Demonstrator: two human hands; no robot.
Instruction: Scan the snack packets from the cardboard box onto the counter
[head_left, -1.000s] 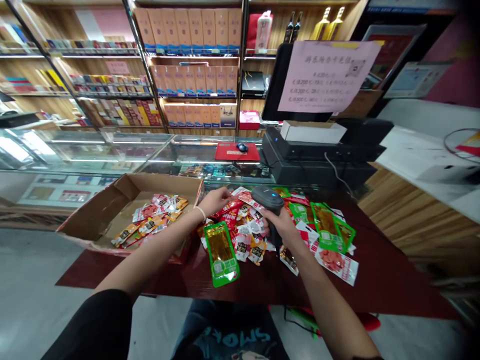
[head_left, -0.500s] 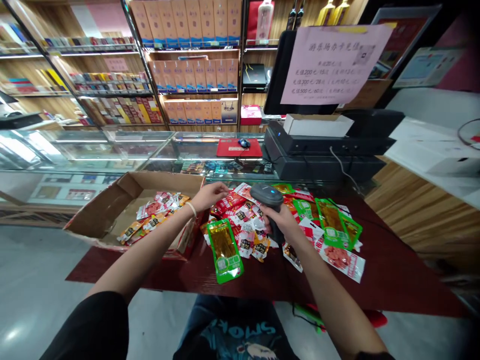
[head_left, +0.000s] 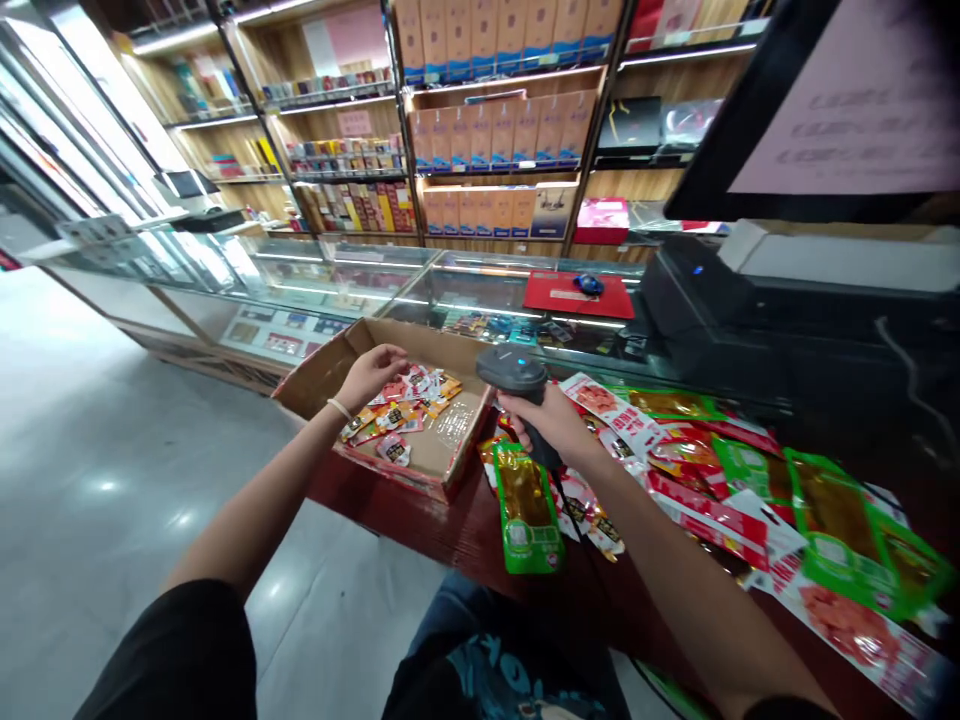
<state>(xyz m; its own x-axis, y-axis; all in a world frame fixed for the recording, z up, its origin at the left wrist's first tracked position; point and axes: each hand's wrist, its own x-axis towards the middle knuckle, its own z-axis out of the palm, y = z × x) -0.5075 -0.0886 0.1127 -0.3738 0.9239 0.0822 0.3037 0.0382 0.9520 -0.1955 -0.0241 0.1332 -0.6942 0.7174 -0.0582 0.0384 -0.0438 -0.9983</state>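
Note:
My right hand (head_left: 551, 420) is wrapped round the handle of a dark grey barcode scanner (head_left: 514, 372), whose top shows a small blue light. My left hand (head_left: 375, 373) hovers above the cardboard box (head_left: 461, 455), fingers loosely bent and apart, with nothing visible in them. Inside the box lie several small snack packets (head_left: 394, 415) in orange, white and red. Below the scanner, a green snack pouch (head_left: 529, 510) lies on a heap of small packets, partly covered by my right hand. More red, white and green pouches (head_left: 840, 515) spread to the right.
The dark red table (head_left: 420, 535) carries the box and snacks. Behind it stands a glass display counter (head_left: 480, 290) with a red mat (head_left: 544, 292) and a mouse (head_left: 589, 284). A monitor (head_left: 720, 150) and black equipment (head_left: 697, 300) occupy the right. The scanner's cable hangs below it.
My left hand has moved left from the snack heap to over the box, its fingers now apart. The view has turned left. My right hand still holds the scanner, now nearer the box.

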